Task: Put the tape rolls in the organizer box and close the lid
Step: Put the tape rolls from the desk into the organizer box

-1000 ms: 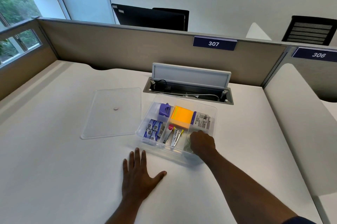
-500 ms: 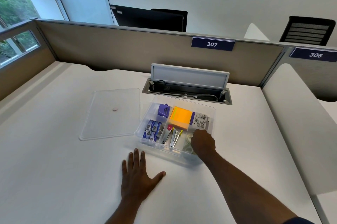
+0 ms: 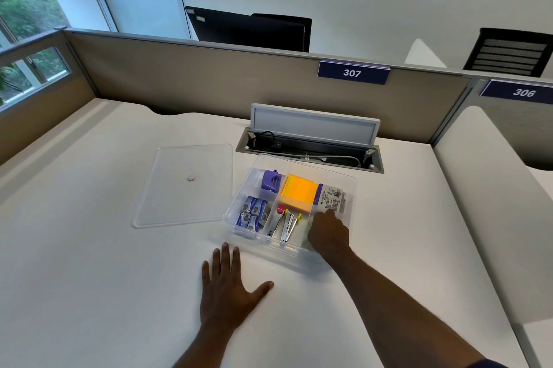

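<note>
Organizer box (image 3: 353, 185) clear, compartmented, lidless, right hand (image 3: 328, 233) inside

A clear organizer box (image 3: 351, 188) sits open on a white bench (image 3: 89, 278), its lid (image 3: 185, 185) lying flat beside it. The right hand (image 3: 328, 234) reaches into the box's near-right compartment, perhaps covering a pale tape roll (image 3: 308, 225); the left hand (image 3: 229, 287) rests flat on the bench.

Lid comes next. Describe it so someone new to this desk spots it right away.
Start at the clear organizer box in the middle of the white desk, where the right hand reaches in. The lid lies flat on the desk just left of the box. It is a see-through sheet with a small round knob in its centre and nothing on it, unlike the box full of colourful supplies.
</note>
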Available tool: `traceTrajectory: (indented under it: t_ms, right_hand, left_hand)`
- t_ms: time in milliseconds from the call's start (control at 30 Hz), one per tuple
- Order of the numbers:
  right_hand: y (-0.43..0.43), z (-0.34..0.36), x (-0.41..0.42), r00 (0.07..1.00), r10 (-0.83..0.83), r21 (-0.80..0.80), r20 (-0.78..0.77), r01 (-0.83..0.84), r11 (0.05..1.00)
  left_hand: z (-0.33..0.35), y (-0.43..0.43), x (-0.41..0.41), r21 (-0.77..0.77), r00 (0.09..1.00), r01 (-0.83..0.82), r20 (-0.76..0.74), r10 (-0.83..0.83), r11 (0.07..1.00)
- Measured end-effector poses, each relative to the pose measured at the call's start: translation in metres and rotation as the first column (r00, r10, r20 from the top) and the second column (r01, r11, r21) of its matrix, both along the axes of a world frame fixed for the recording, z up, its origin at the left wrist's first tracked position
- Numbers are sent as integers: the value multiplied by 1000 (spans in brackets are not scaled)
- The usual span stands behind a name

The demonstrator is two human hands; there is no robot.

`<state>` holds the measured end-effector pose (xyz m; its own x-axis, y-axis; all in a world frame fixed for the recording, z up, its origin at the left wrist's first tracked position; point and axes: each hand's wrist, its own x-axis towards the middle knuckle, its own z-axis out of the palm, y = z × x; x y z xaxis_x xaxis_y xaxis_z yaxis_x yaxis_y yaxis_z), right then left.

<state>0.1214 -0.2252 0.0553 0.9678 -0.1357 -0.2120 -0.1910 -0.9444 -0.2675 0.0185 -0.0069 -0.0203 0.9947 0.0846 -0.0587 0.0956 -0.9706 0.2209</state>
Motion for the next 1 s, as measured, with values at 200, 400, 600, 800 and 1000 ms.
traceTrajectory:
  t_ms: [200, 400, 600, 800, 1000]
  right_hand:
    - [-3, -3, -2, 999, -43, 31, 13, 43, 999]
    - [-4, -1, -5, 999, -42, 55, 30, 40, 998]
    - [-2, 5, -3, 995, -70, 110, 72, 61, 992]
    - [-1, 17, 2, 983, -172, 169, 62, 159, 973]
    - [-6, 21, -5, 985, -122, 94, -124, 134, 987]
  left_hand:
    - [0, 1, 0, 2, 1000, 4, -7, -4, 1000]
    - [1, 1, -1, -8, 1000, 5, -4, -5, 1000]
    - [1, 1, -1, 0, 1000, 5, -7, -5, 1000]
    - [2, 0, -1, -22, 1000, 2, 4, -2, 1000]
    - [3, -1, -1, -22, 1000, -1, 6, 1, 1000]
